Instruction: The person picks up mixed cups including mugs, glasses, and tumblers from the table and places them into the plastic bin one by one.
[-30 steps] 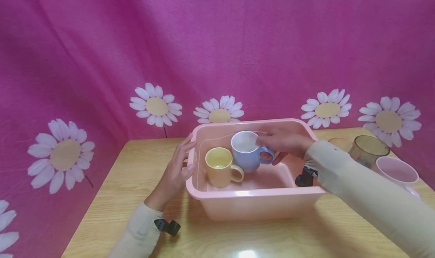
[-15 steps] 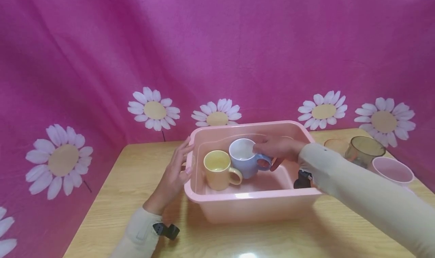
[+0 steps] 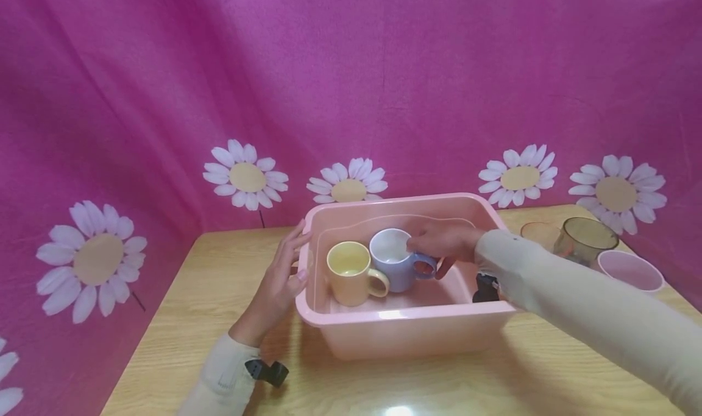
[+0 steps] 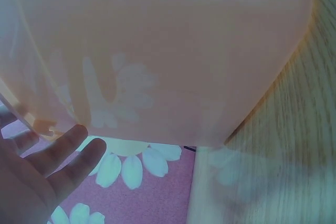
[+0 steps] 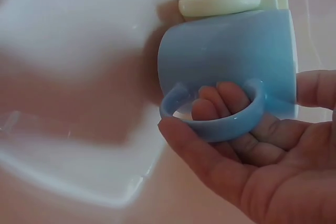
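Note:
In the head view a blue mug (image 3: 392, 271) with a white inside stands in the pink basin (image 3: 417, 314), close beside a yellow mug (image 3: 348, 285). My right hand (image 3: 446, 242) holds the blue mug, fingers curled through its handle (image 5: 226, 129) and thumb at the rim, as the right wrist view shows. The pale yellow mug's handle (image 5: 220, 4) appears just beyond it there. My left hand (image 3: 274, 282) rests at the basin's left rim. Its fingers (image 4: 79, 163) look fairly straight against the outer wall in the left wrist view.
Right of the basin are a smoky glass cup (image 3: 589, 239), a pink cup (image 3: 631, 270) and an orange-tinted clear cup (image 3: 540, 233), partly behind my right forearm. The wooden table (image 3: 181, 318) meets a magenta daisy-print cloth (image 3: 351, 87) at the back.
My right hand has lowered the blue mug deeper into the basin, next to the yellow mug. The left hand keeps its place at the rim; the view has shifted slightly.

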`<state>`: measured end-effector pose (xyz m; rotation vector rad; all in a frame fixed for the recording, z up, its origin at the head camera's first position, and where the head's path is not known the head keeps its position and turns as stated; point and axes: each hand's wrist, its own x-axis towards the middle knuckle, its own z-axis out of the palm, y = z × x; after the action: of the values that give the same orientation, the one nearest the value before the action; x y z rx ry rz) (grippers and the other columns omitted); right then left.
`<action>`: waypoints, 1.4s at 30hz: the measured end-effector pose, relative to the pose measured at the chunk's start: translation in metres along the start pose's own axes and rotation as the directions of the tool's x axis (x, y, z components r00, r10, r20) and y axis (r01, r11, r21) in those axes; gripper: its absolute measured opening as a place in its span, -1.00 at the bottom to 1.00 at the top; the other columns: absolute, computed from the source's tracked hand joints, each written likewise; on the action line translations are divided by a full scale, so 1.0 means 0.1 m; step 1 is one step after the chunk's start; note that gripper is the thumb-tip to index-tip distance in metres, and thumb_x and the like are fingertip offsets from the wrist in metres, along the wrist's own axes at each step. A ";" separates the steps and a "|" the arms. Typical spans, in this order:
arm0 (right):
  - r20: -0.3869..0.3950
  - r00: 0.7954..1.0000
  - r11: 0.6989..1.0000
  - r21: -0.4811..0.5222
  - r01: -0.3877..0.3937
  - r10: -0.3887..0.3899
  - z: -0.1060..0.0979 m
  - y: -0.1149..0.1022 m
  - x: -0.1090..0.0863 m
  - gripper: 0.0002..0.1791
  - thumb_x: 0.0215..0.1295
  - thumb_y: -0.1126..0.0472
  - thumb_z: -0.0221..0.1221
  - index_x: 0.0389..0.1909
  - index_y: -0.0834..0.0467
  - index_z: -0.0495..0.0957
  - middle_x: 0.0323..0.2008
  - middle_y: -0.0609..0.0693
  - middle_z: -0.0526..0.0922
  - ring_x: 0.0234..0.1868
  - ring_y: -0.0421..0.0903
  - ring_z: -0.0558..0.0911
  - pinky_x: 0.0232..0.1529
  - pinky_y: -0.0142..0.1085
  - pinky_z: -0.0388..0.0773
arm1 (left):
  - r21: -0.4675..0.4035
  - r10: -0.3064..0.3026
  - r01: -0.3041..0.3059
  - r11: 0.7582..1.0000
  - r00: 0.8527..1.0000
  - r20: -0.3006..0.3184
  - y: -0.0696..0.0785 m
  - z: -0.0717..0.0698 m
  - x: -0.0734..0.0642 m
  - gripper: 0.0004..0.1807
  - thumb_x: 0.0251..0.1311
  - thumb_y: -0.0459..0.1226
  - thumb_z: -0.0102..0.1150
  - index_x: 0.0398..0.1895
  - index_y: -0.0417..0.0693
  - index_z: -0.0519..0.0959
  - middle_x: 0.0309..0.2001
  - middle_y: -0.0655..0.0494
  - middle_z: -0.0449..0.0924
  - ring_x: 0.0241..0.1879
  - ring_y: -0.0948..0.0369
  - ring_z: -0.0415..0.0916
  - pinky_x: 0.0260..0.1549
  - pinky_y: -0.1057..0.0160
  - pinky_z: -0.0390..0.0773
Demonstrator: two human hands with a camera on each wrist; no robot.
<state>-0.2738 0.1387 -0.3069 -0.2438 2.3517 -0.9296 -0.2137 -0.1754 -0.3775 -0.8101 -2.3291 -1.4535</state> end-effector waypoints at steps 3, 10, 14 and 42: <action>0.003 1.000 1.000 -0.004 -0.003 0.003 0.02 0.01 0.03 -0.79 0.25 0.17 -0.02 -0.35 0.26 0.45 -0.52 0.16 0.55 -0.47 -0.01 0.53 -0.42 -0.07 0.65 | -0.003 -0.007 0.007 1.000 1.000 0.006 -0.01 0.00 0.00 -0.35 0.22 -0.16 -0.10 0.42 -0.08 0.18 0.52 0.18 -0.09 0.21 -0.04 0.38 0.07 -0.12 0.49; 0.016 1.000 1.000 -0.001 -0.017 0.017 0.06 0.02 0.08 -0.84 0.23 0.21 -0.02 -0.32 0.25 0.42 -0.59 0.07 0.48 -0.51 -0.03 0.51 -0.46 -0.07 0.65 | -0.001 -0.020 0.020 1.000 1.000 0.008 -0.02 -0.01 -0.01 -0.34 0.22 -0.16 -0.08 0.42 -0.04 0.18 0.52 0.22 -0.10 0.21 -0.03 0.38 0.06 -0.08 0.52; 0.025 1.000 1.000 -0.002 -0.018 0.018 0.06 0.05 0.10 -0.83 0.22 0.22 -0.03 -0.35 0.27 0.43 -0.58 0.12 0.49 -0.52 -0.03 0.49 -0.47 -0.07 0.64 | -0.001 -0.006 0.006 1.000 1.000 0.012 -0.02 -0.01 0.00 -0.35 0.22 -0.16 -0.10 0.42 -0.07 0.18 0.52 0.19 -0.09 0.20 -0.03 0.39 0.06 -0.06 0.52; 0.092 0.993 0.997 -0.031 -0.068 0.070 0.06 0.03 0.09 -0.72 0.32 0.15 -0.01 -0.38 0.28 0.54 -0.55 0.10 0.57 -0.52 -0.09 0.52 -0.40 -0.18 0.62 | 0.011 -0.024 0.024 1.000 0.999 0.023 0.01 -0.03 0.00 -0.35 0.23 -0.14 -0.09 0.42 -0.02 0.17 0.52 0.23 -0.10 0.22 -0.03 0.38 0.04 -0.05 0.53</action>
<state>-0.2777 0.1336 -0.3165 -0.2109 2.2743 -0.8348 -0.2137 -0.1778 -0.3754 -0.8032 -2.3695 -1.4468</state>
